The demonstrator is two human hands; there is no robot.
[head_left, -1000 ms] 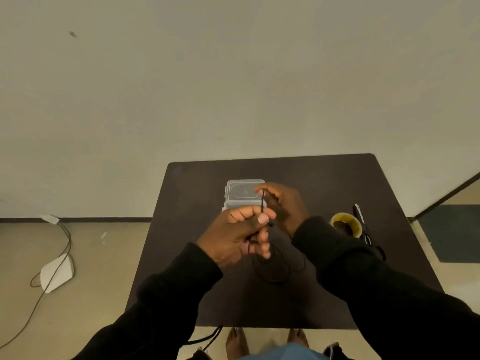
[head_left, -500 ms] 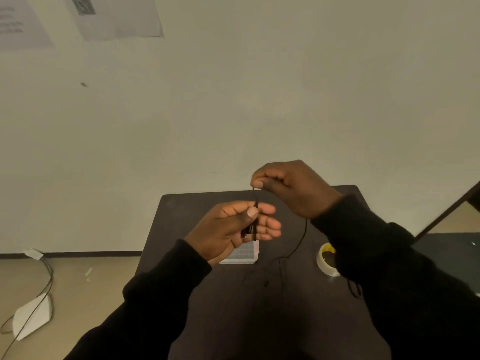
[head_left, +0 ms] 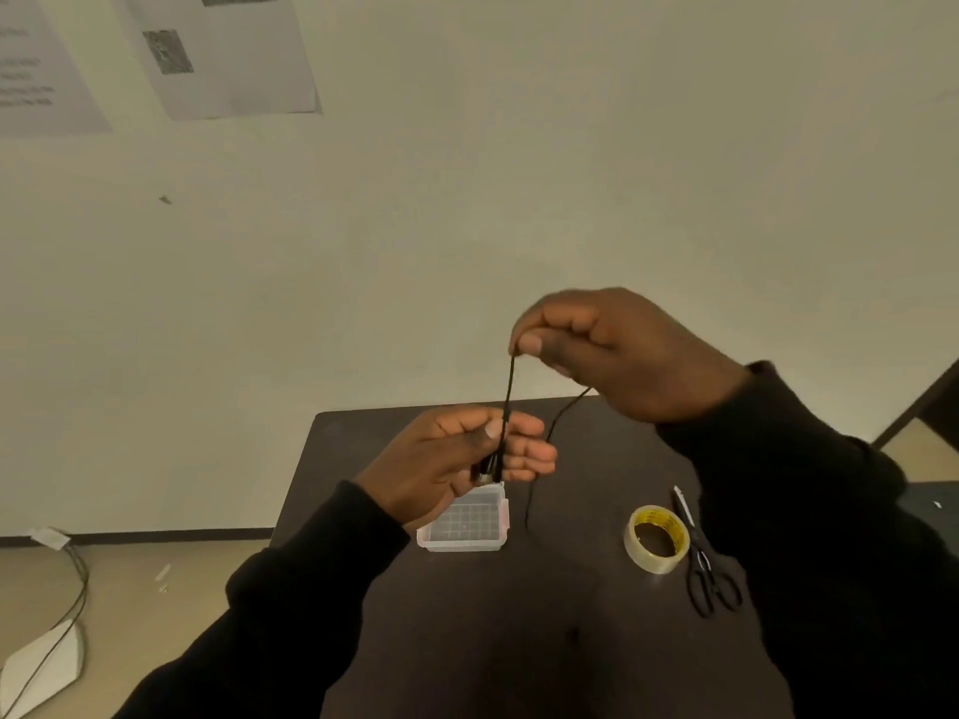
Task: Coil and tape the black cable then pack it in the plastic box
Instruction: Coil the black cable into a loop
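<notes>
A thin black cable (head_left: 508, 391) runs taut between my two hands above the dark table (head_left: 550, 640). My left hand (head_left: 456, 459) pinches the cable's plug end between thumb and fingers, the connector poking out below. Higher and to the right, my right hand (head_left: 612, 350) pinches the cable at a fold; a loose strand (head_left: 539, 459) hangs from it down toward the table. The clear plastic box (head_left: 467, 526) sits on the table just under my left hand, partly hidden by it. A roll of clear tape (head_left: 656, 539) with a yellow core lies to the right.
Black scissors (head_left: 703, 568) lie right of the tape roll. Papers (head_left: 228, 49) hang on the wall at upper left. On the floor at left lie a white device (head_left: 41, 666) and a dark cord (head_left: 78, 589).
My right hand has risen, drawing the cable up away from my left hand. The view has tilted up, so the box, tape and scissors sit lower in frame.
</notes>
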